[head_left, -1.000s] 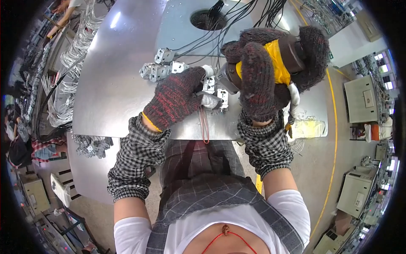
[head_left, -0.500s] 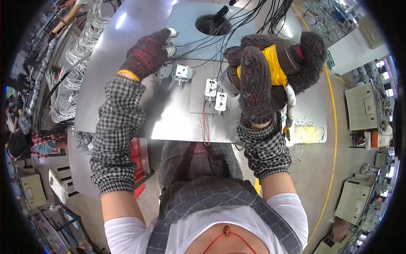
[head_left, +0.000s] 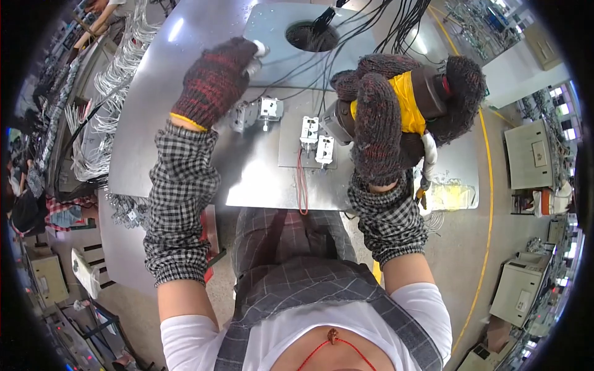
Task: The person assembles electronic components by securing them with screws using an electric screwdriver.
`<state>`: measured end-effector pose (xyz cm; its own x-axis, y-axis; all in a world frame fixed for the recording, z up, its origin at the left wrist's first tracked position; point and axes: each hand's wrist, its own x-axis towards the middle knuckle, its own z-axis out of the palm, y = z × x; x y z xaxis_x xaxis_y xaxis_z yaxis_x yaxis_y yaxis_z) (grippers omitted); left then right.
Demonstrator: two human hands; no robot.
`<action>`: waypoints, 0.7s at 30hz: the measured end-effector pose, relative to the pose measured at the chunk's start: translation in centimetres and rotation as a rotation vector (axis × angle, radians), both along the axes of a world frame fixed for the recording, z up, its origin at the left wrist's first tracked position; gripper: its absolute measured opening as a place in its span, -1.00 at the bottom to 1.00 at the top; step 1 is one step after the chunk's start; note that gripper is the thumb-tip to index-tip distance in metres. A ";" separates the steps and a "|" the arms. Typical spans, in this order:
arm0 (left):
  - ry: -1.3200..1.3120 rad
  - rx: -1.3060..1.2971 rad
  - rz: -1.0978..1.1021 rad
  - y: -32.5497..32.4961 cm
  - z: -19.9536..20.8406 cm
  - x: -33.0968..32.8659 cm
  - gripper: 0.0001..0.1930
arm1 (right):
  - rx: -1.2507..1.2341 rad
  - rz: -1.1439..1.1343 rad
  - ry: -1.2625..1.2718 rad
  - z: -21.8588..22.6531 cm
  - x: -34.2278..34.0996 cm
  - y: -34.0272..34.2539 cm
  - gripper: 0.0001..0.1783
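Right now my left hand (head_left: 216, 80) in its knit glove pinches a small white part at the far bench (head_left: 185, 173); my right hand's fingers (head_left: 377, 123) wrap the yellow-and-black power driver (head_left: 417, 102) — heavy, rigid, I judge, best gripped around its body.

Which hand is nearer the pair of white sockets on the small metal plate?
Right. The right hand, gripping a yellow-banded power tool, sits just right of the white sockets. The left hand is up-left, farther away.

Left hand (head_left: 213, 80) pinches small white part (head_left: 260, 48); right hand (head_left: 380, 123) grips yellow power tool (head_left: 411, 102).
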<state>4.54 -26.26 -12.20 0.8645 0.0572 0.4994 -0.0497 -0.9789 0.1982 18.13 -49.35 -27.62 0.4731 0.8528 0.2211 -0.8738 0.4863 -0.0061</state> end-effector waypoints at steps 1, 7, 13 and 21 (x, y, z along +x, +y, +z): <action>-0.031 0.045 0.014 0.5 0.2 -0.1 -0.74 | -0.002 0.008 0.004 0.3 -0.5 0.1 -0.36; -0.104 -0.010 -0.022 -1.5 2.8 -1.4 -0.70 | -0.242 -0.594 -0.408 7.0 -3.1 -1.3 -0.33; 0.005 -0.124 -0.022 -8.7 -1.4 -7.7 -0.59 | -0.478 -1.146 -0.819 14.4 -7.0 -1.5 -0.19; 0.145 -0.604 -0.069 -9.9 -4.0 -7.4 -0.34 | -0.373 -1.382 -0.875 18.3 -7.0 -0.7 -0.17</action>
<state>-2.88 -36.16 -16.20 0.9327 0.2345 0.2739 -0.0400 -0.6876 0.7250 11.09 -50.10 -9.33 0.7135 -0.0070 0.7006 0.5082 0.6935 -0.5106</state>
